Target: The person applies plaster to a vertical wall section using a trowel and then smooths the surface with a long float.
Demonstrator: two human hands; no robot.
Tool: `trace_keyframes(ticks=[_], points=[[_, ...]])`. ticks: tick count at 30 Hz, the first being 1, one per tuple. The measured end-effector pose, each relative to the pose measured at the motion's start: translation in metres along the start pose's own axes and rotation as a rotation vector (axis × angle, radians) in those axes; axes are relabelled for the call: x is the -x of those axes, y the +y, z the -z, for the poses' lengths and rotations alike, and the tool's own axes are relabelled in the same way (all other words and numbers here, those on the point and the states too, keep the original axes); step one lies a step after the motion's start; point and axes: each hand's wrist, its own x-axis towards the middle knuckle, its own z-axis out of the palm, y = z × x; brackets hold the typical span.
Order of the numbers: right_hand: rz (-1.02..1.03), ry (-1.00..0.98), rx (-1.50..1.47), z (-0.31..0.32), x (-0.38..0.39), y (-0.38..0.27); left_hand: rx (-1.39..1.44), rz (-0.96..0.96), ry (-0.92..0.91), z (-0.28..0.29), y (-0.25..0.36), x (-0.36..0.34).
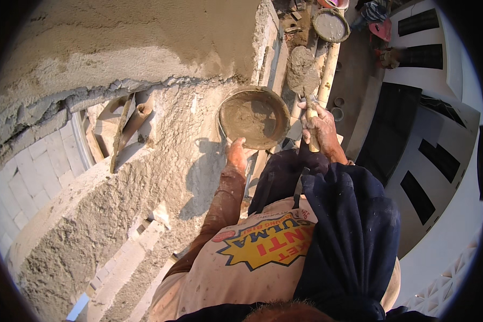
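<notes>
Gripping the trowel (313, 143) by its pale handle, R hand (324, 130) has fingers wrapped round it, blade pointing far & carrying a thick load of grey mortar (301, 67). L hand (236, 156) holds the near rim of a round pan (277, 130), thumb up at the edge; can't tell how its other fingers sit, they're mostly hidden. Pan's just left of the trowel, near the rough wall (172, 129), w/ wet mix (249, 115) inside. Main risk, I'd say: load slides off if the R wrist rolls, prob. onto the bamboo pole (328, 75) or the ground (354, 96) to the right. Pan could tip too, since the visible hold is at one edge only; can't tell if anything props it below. A knock vs. the wall might do it.
</notes>
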Motion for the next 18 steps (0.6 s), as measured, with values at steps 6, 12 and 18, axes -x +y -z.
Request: trace_keyframes(ticks=[6, 12, 18], points=[[0.575, 0.844, 0.516, -0.020, -0.053, 0.023, -0.117, 0.015, 0.108, 0.023, -0.006, 0.024], [0.375, -0.156, 0.353, -0.197, -0.010, 0.072, -0.116, -0.046, 0.235, 0.025, 0.003, 0.038], [0.158, -0.444, 0.759, -0.095, 0.031, 0.015, -0.088, -0.060, 0.136, 0.055, -0.005, 0.052]])
